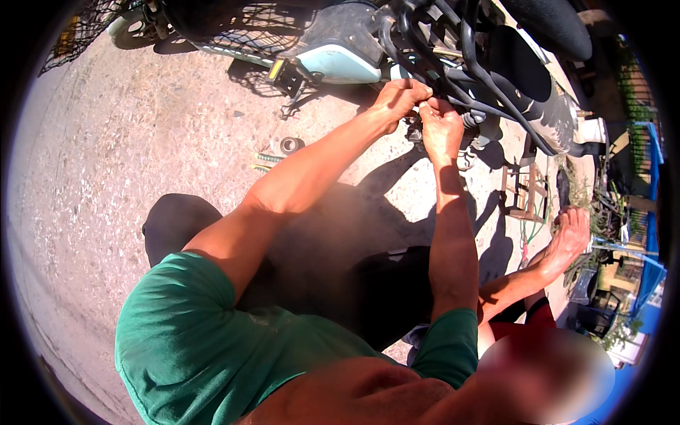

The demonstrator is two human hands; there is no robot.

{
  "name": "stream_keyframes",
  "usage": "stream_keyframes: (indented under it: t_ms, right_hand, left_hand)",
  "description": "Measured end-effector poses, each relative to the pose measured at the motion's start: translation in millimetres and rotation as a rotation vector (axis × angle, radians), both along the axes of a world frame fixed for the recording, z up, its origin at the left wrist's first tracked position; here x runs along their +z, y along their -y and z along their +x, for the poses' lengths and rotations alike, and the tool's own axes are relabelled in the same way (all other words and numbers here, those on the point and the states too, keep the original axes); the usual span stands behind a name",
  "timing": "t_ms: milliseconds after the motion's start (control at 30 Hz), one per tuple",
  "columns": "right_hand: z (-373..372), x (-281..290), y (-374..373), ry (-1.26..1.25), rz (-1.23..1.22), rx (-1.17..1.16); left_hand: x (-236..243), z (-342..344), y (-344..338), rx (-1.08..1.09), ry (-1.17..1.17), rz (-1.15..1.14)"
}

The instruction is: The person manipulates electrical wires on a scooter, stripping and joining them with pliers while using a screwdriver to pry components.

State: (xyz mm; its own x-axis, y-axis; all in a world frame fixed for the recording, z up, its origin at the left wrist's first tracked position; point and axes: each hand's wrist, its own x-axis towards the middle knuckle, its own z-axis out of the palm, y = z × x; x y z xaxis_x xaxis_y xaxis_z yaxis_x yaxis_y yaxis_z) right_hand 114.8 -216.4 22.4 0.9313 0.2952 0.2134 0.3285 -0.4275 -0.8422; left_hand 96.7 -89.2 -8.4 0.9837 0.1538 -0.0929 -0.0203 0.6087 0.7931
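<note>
A scooter with a light blue body panel (pixel 338 64) and curved black tubes (pixel 470 49) lies across the top of the view. My left hand (pixel 401 99) reaches in beside the tubes, its thumb and fingers pinched together. Close against it, fingertips almost touching, my right hand (pixel 442 129) is also closed in a pinch. What the fingers hold is too small and shaded to make out. Dark parts of the scooter (pixel 415 130) show just below the hands.
On the sunlit concrete lie a dark tape roll (pixel 292 145) and pliers with green-yellow handles (pixel 265 160). A pedal with a yellow reflector (pixel 276 70) juts from the scooter. To the right stand a small wooden stool (pixel 525 193) and another person, whose hand (pixel 571 232) is near.
</note>
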Motion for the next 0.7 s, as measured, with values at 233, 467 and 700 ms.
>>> stream_keyframes:
  t_ms: [233, 467, 700]
  right_hand:
    - [2.5, 22.3, -11.9, -0.224, 0.253, -0.143]
    - [14.9, 16.5, -17.8, -0.441, 0.403, -0.071]
    - [24.2, 13.5, -13.4, -0.514, 0.52, 0.005]
  left_hand:
    - [-0.8, 5.4, -6.2, 0.025, -0.046, -0.004]
    - [15.2, -2.1, -12.3, -0.106, -0.093, 0.006]
    - [8.3, 0.2, -19.0, -0.231, -0.052, -0.058]
